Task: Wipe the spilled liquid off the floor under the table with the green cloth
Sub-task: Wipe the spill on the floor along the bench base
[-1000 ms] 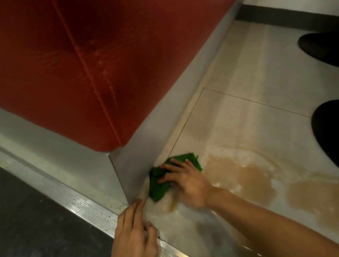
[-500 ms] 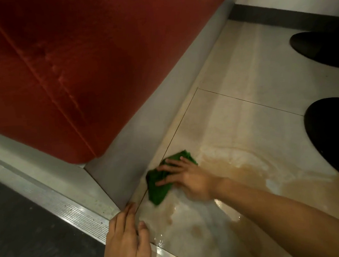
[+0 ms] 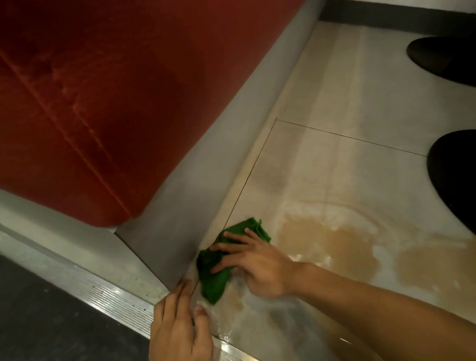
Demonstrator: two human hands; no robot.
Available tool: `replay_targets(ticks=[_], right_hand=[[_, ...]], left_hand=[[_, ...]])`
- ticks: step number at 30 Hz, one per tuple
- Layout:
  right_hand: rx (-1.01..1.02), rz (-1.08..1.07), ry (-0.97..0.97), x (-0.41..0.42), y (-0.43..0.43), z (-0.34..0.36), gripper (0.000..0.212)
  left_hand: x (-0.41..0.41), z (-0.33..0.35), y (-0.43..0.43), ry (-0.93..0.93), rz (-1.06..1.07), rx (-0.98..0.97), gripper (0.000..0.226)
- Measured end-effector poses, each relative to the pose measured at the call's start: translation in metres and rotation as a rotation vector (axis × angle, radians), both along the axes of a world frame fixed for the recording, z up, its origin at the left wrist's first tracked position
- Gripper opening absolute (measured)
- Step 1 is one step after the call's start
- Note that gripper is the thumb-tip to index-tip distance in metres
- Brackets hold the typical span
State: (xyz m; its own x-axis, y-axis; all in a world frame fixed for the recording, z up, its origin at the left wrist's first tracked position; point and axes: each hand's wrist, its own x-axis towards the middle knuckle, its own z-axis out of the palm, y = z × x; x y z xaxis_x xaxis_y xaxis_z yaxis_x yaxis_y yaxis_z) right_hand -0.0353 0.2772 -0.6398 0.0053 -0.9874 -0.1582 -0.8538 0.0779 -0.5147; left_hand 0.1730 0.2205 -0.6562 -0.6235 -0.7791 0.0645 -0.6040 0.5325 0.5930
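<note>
Cloth: green cloth [image 3: 214, 283] crumpled on the floor [image 3: 341, 150], lower centre, against the grey base [image 3: 177, 212] | right hand [image 3: 259, 266] presses it with spread, straight fingers, not clenched | left hand [image 3: 177, 339] flat and released across the metal strip [image 3: 113, 302], bottom edge | brown spill [image 3: 320, 239] just right of the cloth

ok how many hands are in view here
2. The right hand presses the green cloth onto the wet floor; the left hand rests flat at the metal strip, lower left.
</note>
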Motion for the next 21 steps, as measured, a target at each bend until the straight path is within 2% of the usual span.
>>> replay_targets(ticks=[11,15,21], right_hand=[[0.039,0.335,-0.092,0.015,0.045,0.005,0.042],[0.088,0.346,-0.136,-0.004,0.034,0.005,0.032],[0.087,0.193,-0.108,-0.037,-0.001,0.009,0.031]], left_hand=[[-0.002,0.011,0.000,0.000,0.017,0.052,0.075],[0.001,0.011,-0.002,0.015,0.005,0.048,0.072],[0.001,0.012,0.000,0.025,0.000,0.024,0.069]])
